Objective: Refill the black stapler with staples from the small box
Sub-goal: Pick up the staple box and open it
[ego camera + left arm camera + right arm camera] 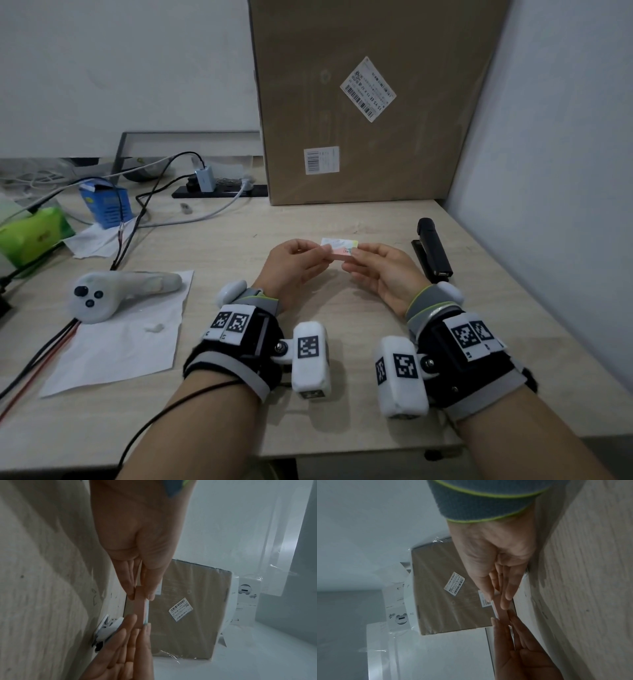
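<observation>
Left hand [291,263] pinching one end of the small box [339,247] | right hand [383,270] pinching the other end, lifting it above the bench [342,219] | black stapler [432,250] lying closed just right of the hands, untouched.

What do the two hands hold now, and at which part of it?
The small staple box, held above the desk: the left hand pinches its left end, the right hand its right end.

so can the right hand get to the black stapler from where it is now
Probably yes. The black stapler lies flat on the desk just right of the right hand, nothing between them. But that hand and the left hand pinch the small box, so it must let go first.
</observation>
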{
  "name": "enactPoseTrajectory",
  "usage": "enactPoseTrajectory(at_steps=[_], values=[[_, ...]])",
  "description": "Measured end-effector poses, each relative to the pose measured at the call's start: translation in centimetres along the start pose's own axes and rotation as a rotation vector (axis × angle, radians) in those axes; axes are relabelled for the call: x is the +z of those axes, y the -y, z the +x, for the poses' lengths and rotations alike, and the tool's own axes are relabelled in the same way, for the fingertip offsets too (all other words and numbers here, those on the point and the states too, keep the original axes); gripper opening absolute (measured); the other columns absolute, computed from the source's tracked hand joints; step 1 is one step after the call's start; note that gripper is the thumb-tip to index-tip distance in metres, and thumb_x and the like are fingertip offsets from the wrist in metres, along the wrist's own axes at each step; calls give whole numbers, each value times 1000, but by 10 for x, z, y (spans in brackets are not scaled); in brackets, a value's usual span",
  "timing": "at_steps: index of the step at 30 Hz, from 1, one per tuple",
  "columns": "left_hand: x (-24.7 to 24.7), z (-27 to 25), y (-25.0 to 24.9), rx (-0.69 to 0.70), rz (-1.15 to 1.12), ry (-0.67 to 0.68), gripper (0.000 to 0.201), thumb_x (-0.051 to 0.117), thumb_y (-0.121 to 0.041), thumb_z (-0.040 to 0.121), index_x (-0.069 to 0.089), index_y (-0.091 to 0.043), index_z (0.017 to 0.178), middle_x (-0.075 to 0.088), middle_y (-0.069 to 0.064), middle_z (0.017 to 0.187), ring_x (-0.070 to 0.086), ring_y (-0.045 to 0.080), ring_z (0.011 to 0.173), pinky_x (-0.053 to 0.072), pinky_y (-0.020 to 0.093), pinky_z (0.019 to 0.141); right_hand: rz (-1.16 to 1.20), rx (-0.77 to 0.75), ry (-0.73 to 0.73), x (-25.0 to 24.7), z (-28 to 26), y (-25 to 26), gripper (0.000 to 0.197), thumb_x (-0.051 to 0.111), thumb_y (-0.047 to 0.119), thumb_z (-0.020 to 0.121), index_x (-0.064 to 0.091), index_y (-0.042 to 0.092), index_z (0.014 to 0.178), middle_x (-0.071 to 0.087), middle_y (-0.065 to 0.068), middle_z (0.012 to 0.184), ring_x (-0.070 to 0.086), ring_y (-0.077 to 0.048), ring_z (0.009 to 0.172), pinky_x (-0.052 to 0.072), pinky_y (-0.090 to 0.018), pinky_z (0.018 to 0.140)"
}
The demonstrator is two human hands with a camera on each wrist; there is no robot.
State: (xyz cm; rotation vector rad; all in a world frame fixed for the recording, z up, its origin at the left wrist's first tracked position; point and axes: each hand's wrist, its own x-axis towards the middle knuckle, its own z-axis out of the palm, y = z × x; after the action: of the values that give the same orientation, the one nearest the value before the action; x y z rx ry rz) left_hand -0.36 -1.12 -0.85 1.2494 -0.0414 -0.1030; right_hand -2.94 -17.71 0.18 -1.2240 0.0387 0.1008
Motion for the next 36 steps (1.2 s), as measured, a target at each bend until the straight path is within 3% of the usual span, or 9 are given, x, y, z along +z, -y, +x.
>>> enactPoseTrajectory(at_steps=[3, 8, 13, 20, 24, 27, 31, 36], values=[[0, 1, -1, -19, 13, -24, 11, 70, -7, 80, 59, -5, 79, 68, 15, 85, 68, 15, 69, 56, 18, 65, -31, 7, 5, 0, 0, 0, 22, 64, 10, 85, 58, 6, 106, 71, -12, 93, 71, -15, 78, 58, -24, 70], [1, 0, -3, -10, 41, -62, 9, 70, -8, 81, 62, -3, 80, 65, 20, 92, 64, 17, 75, 56, 17, 63, -58, 3, -11, 0, 0, -1, 16, 62, 13, 86, 60, 7, 101, 70, -13, 99, 71, -18, 83, 57, -24, 71], [3, -1, -2, -5, 41, -103, 7, 71, -7, 80, 65, -2, 79, 67, 24, 97, 65, 24, 86, 57, 18, 67, -66, 18, -23, 0, 0, -1, 23, 60, 12, 88, 59, 2, 108, 69, -16, 104, 71, -20, 85, 57, -25, 73], [3, 0, -3, -40, 9, -134, 20, 68, -5, 81, 64, 11, 91, 68, 21, 90, 66, 19, 76, 57, 18, 62, -66, 15, -46, -1, 2, -1, 30, 62, 12, 87, 57, -1, 113, 69, -19, 107, 72, -20, 82, 57, -27, 73], [8, -2, -3, -65, -26, -75, 9, 62, -8, 86, 55, -2, 85, 67, 17, 93, 66, 18, 77, 57, 22, 63, -70, 6, -60, -2, 2, -2, 26, 61, 10, 88, 58, 0, 111, 70, -18, 104, 72, -20, 81, 58, -26, 70], [10, -3, -2, -70, -49, -46, 25, 66, -12, 84, 50, -3, 102, 66, 19, 99, 68, 18, 74, 57, 22, 59, -97, 4, -50, -1, 1, -1, 19, 56, 11, 91, 59, 4, 108, 69, -16, 104, 71, -19, 83, 57, -27, 73], [10, -3, -1, -54, -61, -43, 36, 62, -3, 85, 48, -4, 118, 64, 17, 95, 65, 19, 73, 57, 21, 59, -134, 4, -56, -1, 1, -1, 16, 49, 9, 94, 62, 10, 104, 70, -12, 104, 71, -18, 84, 56, -31, 78], [9, -2, -2, -26, -42, -25, 18, 60, -3, 86, 57, -5, 104, 66, 14, 92, 66, 18, 74, 58, 21, 65, -166, -28, -118, -3, 3, -2, 18, 49, 7, 93, 65, 15, 97, 71, -10, 102, 71, -16, 81, 55, -32, 78]])
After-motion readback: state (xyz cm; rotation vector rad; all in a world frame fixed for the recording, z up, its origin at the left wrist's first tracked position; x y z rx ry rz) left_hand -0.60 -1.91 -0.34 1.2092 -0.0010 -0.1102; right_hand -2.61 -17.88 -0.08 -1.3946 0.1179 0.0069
